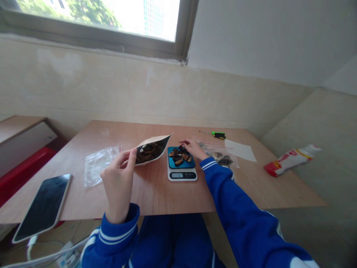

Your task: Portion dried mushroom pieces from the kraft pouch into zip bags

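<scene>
My left hand (118,178) is pinching the left end of a gaping pouch (164,144), with dark dried slices (150,150) showing inside. My right hand (194,147) is hovering with bent fingers by more slices (178,162), which are lying on the scale (182,170); I cannot tell whether it is gripping one. The pouch is tilting just left of the scale. Farther out on the tabletop (156,199), a clear bag (97,167) is lying left, and white paper (242,150) right.
</scene>
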Demonstrator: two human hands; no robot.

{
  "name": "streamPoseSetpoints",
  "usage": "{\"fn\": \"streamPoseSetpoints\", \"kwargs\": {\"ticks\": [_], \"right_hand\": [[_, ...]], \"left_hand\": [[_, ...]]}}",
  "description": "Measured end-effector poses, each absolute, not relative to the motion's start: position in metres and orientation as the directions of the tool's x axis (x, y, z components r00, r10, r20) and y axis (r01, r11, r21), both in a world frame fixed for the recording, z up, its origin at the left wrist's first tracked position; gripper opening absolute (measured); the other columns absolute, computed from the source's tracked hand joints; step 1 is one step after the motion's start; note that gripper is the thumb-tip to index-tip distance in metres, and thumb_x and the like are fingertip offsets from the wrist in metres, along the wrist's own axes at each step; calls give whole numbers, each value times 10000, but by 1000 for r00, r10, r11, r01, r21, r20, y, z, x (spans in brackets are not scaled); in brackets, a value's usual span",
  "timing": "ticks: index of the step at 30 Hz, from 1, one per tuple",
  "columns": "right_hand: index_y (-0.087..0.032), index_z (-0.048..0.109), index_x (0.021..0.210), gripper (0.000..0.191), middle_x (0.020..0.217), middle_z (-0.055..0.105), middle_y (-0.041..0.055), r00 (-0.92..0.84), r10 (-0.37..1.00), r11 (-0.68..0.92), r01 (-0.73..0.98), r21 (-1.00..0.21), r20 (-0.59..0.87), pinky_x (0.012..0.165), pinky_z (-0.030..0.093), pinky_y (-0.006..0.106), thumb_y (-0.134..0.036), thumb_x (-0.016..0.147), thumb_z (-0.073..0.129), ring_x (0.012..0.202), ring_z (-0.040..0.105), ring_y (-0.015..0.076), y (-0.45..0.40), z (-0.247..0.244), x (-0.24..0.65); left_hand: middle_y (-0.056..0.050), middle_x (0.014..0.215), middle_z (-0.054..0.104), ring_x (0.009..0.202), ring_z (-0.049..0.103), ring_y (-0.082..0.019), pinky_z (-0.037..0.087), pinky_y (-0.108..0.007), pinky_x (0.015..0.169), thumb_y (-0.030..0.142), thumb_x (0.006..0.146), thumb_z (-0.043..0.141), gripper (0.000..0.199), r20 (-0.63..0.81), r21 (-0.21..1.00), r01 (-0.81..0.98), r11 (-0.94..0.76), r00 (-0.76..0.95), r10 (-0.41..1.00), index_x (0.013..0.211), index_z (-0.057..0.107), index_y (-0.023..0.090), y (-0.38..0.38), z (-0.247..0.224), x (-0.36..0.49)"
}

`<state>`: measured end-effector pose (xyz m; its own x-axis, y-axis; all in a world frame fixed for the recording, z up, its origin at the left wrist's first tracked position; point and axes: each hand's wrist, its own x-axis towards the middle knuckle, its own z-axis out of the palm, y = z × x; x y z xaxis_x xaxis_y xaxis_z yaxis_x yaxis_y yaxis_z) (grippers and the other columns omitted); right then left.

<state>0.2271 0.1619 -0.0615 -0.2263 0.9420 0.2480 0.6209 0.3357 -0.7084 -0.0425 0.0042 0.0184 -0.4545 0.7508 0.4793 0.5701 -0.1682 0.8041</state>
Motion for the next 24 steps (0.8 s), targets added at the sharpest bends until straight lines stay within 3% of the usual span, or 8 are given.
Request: {"fn": "streamPoseSetpoints", "kwargs": {"ticks": [7, 10, 12, 13, 16, 20, 24], "right_hand": [[-128, 689, 944, 273, 966, 714, 105, -89, 917, 372, 546, -750, 390, 835, 498, 342, -131, 828, 441, 902, 649, 187, 149, -35, 216], [-150, 678, 909, 218, 886, 707, 65, -53, 851, 515, 272, -813, 522, 786, 510, 314, -158, 822, 478, 838, 644, 167, 127, 7, 203], [-164, 680, 864, 202, 796, 698, 31, -198, 801, 585, 65, -808, 564, 751, 517, 291, -159, 839, 480, 756, 640, 144, 106, 42, 194], [-166, 687, 884, 212, 808, 705, 28, -350, 771, 577, 30, -817, 532, 754, 520, 288, -168, 861, 477, 764, 648, 143, 96, 58, 189], [-169, 711, 968, 250, 959, 732, 33, -725, 605, 591, 133, -796, 328, 828, 515, 274, -145, 879, 478, 907, 668, 148, 72, 90, 175], [-185, 721, 1020, 371, 1066, 722, 31, -845, 510, 729, 325, -603, 161, 894, 486, 268, -28, 849, 431, 995, 651, 146, 69, 78, 156], [-147, 737, 924, 308, 965, 741, 63, -896, 439, 792, 420, -443, -65, 763, 517, 271, -12, 809, 484, 873, 672, 178, 89, 40, 130]], "left_hand": [[-16, 793, 748, 748, 705, -185, 549, -284, 697, 473, 846, 573, 299, 476, 809, 564, -166, -462, 748, 848, 729, 218, 4, 18, -43], [-19, 819, 753, 778, 707, -190, 549, -288, 713, 467, 848, 575, 294, 468, 816, 550, -180, -444, 764, 850, 727, 216, 4, 17, -40], [-17, 827, 755, 784, 709, -192, 546, -288, 713, 461, 850, 575, 287, 463, 816, 550, -179, -434, 773, 863, 727, 219, 5, 17, -36], [-15, 825, 756, 780, 711, -192, 543, -285, 709, 457, 850, 575, 282, 460, 813, 556, -173, -432, 776, 865, 728, 221, 5, 17, -34], [-17, 815, 758, 756, 717, -195, 531, -276, 685, 448, 852, 575, 274, 458, 806, 570, -159, -432, 777, 848, 728, 221, 4, 17, -26], [-17, 770, 760, 743, 724, -205, 518, -260, 644, 423, 855, 579, 257, 459, 804, 576, -148, -443, 770, 839, 737, 221, 1, 14, -17], [-20, 766, 766, 731, 726, -199, 494, -236, 607, 392, 859, 587, 241, 462, 786, 603, -136, -426, 778, 890, 756, 222, -3, 8, -5]]}}
